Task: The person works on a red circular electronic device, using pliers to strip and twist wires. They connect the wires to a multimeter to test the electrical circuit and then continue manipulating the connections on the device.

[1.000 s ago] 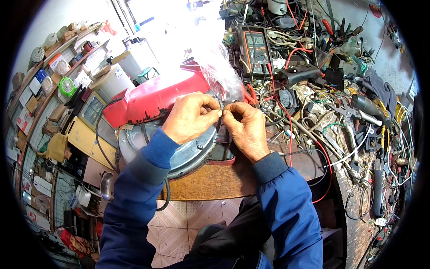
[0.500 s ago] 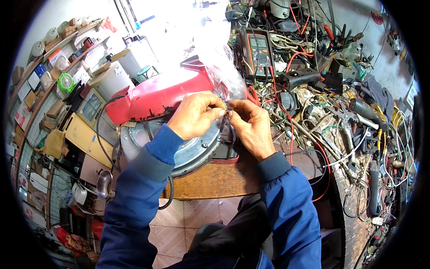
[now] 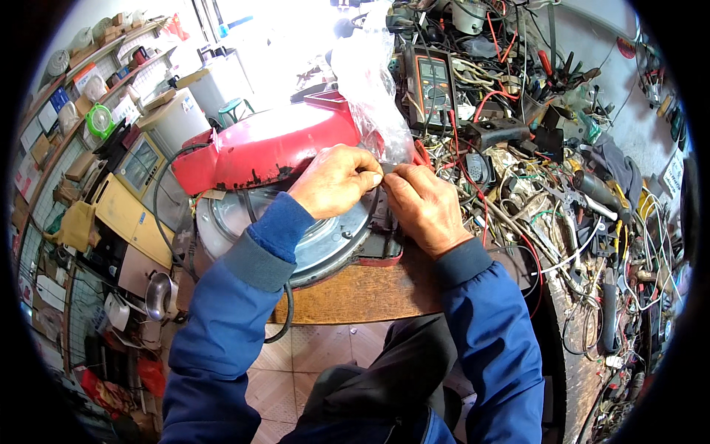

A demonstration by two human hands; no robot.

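Your left hand (image 3: 334, 180) and right hand (image 3: 421, 207) meet fingertip to fingertip, both pinching the lower edge of a clear plastic bag (image 3: 370, 89) that rises just above them. Under your palms lies a round grey metal plate (image 3: 325, 248) on the wooden bench (image 3: 370, 292), with a red appliance cover (image 3: 270, 144) just beyond your left knuckles. A black cable (image 3: 285, 325) loops below your left wrist. To the right of your right hand, tangled wires (image 3: 532, 200) crowd the bench; beyond them stands a dark multimeter (image 3: 434, 81). Far left of your left hand, shelves (image 3: 81, 81) hold small boxes and a green roll of tape (image 3: 100, 118).
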